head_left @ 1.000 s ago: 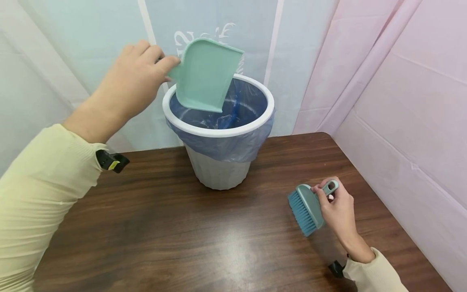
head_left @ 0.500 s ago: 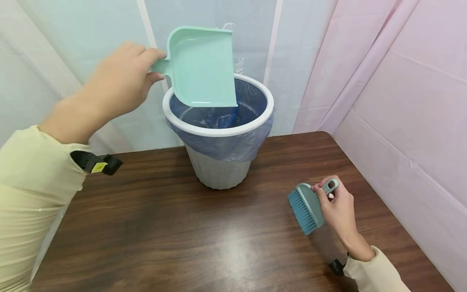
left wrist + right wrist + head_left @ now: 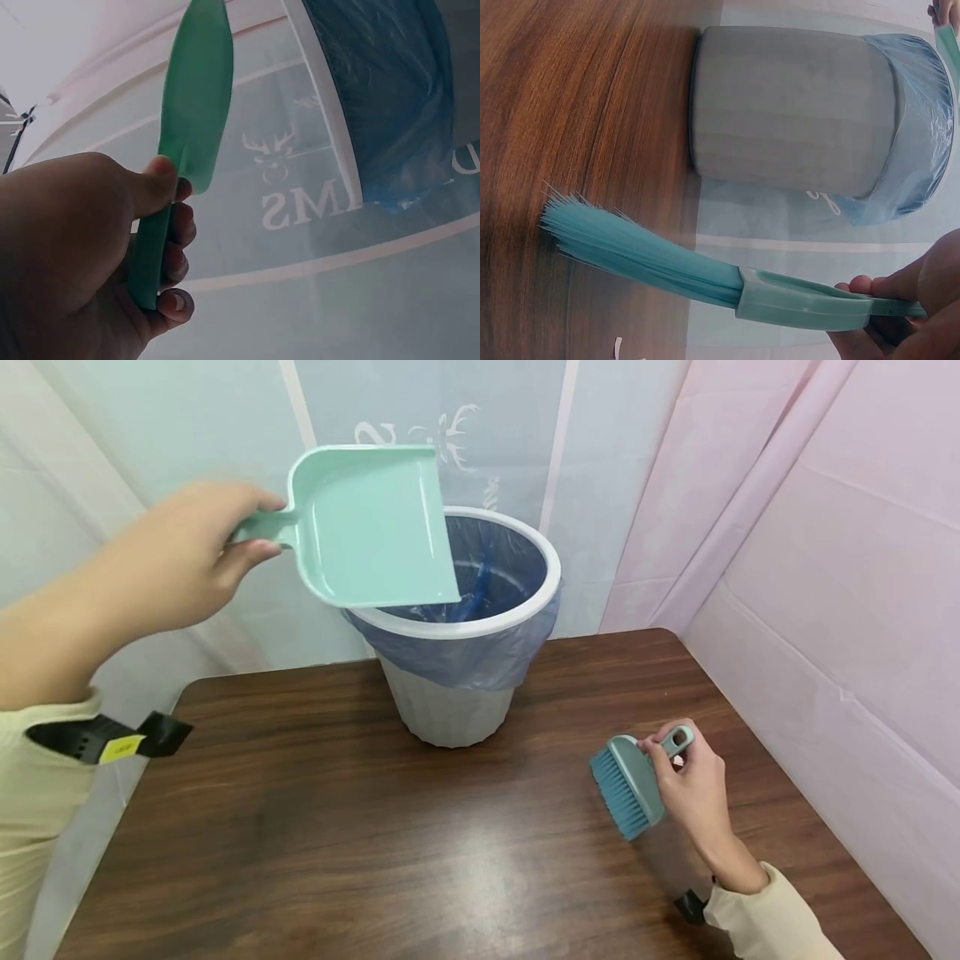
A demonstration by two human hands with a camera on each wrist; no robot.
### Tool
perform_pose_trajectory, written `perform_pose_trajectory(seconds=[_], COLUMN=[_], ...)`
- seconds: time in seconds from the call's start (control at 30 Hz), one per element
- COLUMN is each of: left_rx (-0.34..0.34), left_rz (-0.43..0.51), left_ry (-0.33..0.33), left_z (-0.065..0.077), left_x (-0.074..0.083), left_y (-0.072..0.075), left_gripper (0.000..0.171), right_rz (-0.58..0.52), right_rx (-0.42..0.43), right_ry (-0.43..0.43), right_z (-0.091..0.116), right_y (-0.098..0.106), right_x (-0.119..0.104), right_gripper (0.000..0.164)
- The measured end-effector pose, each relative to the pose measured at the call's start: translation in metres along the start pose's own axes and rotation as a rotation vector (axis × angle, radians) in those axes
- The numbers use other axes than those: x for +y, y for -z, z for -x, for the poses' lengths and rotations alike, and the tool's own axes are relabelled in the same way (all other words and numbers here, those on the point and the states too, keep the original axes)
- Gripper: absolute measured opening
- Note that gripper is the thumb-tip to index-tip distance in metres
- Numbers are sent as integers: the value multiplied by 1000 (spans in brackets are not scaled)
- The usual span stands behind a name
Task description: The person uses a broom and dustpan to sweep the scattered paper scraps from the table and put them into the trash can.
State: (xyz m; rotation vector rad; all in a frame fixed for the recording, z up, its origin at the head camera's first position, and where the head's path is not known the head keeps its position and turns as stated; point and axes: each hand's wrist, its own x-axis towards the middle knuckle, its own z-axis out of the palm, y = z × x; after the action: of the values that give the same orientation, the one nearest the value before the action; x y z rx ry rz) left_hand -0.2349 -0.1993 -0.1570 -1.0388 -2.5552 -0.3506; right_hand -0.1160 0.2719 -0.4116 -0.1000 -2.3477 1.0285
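Note:
My left hand [image 3: 187, 556] grips the short handle of a mint-green dustpan [image 3: 375, 527], thumb and fingers wrapped round it in the left wrist view. The pan's bare inner face shows in the head view, and its lower right corner overlaps the rim of a trash can [image 3: 450, 702]. A blue plastic bag [image 3: 465, 664] lines the can and folds out over its white rim. At the right, my right hand [image 3: 697, 785] pinches the handle of a small hand brush [image 3: 637, 777]. Its blue bristles [image 3: 630, 240] point down at the tabletop.
The can stands near the back edge of a dark wooden table [image 3: 337, 827]. Pale blue and pink curtains [image 3: 840, 568] hang behind and to the right. A small white scrap [image 3: 618, 348] shows by the brush in the right wrist view.
The dustpan, tilted over the can a second ago, has moved left with my left hand and turned its inner face more toward the head camera. The right hand and brush stay nearly still.

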Motion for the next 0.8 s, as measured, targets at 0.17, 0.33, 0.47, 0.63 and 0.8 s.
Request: perform_pose_trajectory(seconds=[0.17, 0.33, 0.47, 0.63, 0.8], left_rx=[-6, -32, -13, 51, 141], left_rz=[-47, -98, -85, -40, -4], left_ry=[9, 58, 42, 32, 88], left_z=[31, 64, 83, 113, 151], left_x=[-7, -17, -23, -29, -32], left_y=[1, -3, -7, -16, -32], left_gripper=[33, 37, 37, 35, 30], right_rz=[6, 2, 5, 8, 9], right_rx=[2, 7, 9, 15, 16], right_ry=[-13, -14, -16, -28, -28], right_z=[2, 1, 0, 1, 2], right_y=[-1, 0, 0, 0, 0], right_x=[1, 1, 2, 4, 6], right_gripper=[10, 10, 10, 10, 9])
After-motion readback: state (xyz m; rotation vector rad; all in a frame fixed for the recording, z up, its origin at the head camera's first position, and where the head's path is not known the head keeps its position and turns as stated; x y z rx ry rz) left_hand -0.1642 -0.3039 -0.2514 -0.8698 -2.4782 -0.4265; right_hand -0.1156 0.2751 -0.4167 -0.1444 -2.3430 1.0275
